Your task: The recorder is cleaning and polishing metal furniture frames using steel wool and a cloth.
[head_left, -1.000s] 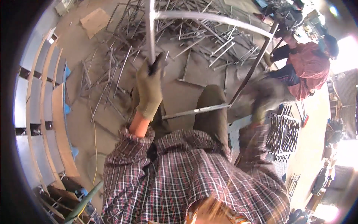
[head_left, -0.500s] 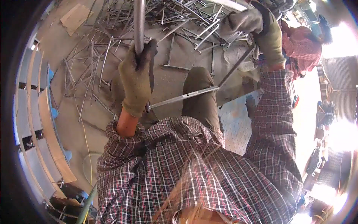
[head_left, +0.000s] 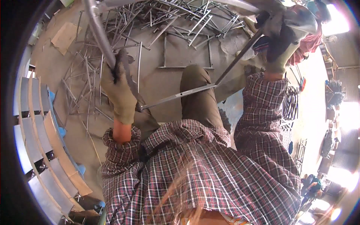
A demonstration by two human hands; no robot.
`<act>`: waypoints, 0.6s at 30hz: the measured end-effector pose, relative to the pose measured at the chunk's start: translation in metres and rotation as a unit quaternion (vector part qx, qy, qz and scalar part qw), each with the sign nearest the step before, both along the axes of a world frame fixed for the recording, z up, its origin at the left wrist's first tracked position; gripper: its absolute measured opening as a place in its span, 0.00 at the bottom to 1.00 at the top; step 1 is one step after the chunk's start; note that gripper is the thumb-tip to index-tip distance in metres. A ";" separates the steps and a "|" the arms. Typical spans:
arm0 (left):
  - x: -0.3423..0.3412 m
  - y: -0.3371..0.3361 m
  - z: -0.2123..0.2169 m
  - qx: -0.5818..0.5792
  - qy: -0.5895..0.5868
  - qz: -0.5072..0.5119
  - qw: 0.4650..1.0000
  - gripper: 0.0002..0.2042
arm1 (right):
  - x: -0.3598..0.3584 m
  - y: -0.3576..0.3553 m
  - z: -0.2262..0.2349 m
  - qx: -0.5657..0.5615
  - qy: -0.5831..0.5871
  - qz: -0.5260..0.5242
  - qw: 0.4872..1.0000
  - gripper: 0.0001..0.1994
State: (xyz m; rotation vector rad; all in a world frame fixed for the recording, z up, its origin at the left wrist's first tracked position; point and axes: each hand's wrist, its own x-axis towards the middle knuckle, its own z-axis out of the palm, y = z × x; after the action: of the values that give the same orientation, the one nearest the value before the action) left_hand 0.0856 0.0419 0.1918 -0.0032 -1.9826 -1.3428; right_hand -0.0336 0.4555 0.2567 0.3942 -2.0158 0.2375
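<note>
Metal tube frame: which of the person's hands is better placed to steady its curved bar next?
Left. The left hand already grips the curved bar of the metal tube frame; the right hand holds a different, slanted bar.

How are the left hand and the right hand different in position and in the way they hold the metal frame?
The left hand is low and near the body, while the right hand is stretched far out to the upper right. The left hand grips a round tube of the metal frame; the right hand grips a thinner, darker bar. Both wear greenish work gloves and are closed on metal.
</note>
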 end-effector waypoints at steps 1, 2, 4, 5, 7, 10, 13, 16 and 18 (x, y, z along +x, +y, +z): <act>0.001 -0.002 -0.007 -0.005 -0.010 0.004 1.000 0.12 | 0.002 -0.007 -0.020 -0.005 -0.010 0.004 1.000 0.11; -0.003 -0.003 -0.011 0.039 -0.039 -0.010 0.998 0.11 | 0.008 -0.021 -0.028 -0.277 -0.069 0.178 0.942 0.10; -0.009 -0.004 -0.013 0.081 -0.071 -0.028 0.994 0.11 | 0.012 -0.005 -0.084 -0.533 -0.136 0.353 0.757 0.08; -0.012 -0.006 -0.013 0.062 -0.077 -0.015 0.995 0.10 | 0.022 -0.004 -0.100 -0.537 -0.137 0.349 0.756 0.08; -0.009 -0.008 -0.007 0.037 -0.090 -0.003 0.995 0.10 | 0.062 -0.018 -0.120 -0.285 -0.219 0.138 0.923 0.07; -0.012 -0.008 0.006 0.239 -0.100 -0.058 0.964 0.10 | 0.069 0.023 -0.178 -0.085 -0.196 0.043 0.976 0.15; -0.014 -0.005 -0.002 0.305 -0.129 -0.048 0.942 0.12 | 0.088 0.022 -0.153 -0.507 -0.265 0.086 0.816 0.18; -0.007 -0.006 -0.002 0.268 -0.084 -0.060 0.958 0.14 | 0.084 0.015 -0.110 -0.269 -0.348 -0.037 0.897 0.16; -0.012 0.002 0.000 0.264 -0.069 -0.083 0.958 0.15 | 0.100 0.014 -0.122 -0.340 -0.364 0.002 0.867 0.15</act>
State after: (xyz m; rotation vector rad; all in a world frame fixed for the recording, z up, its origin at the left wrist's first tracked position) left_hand 0.0733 0.0437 0.1914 0.1828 -1.7020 -1.9963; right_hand 0.0668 0.4695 0.1350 -0.1844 -2.4645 1.2096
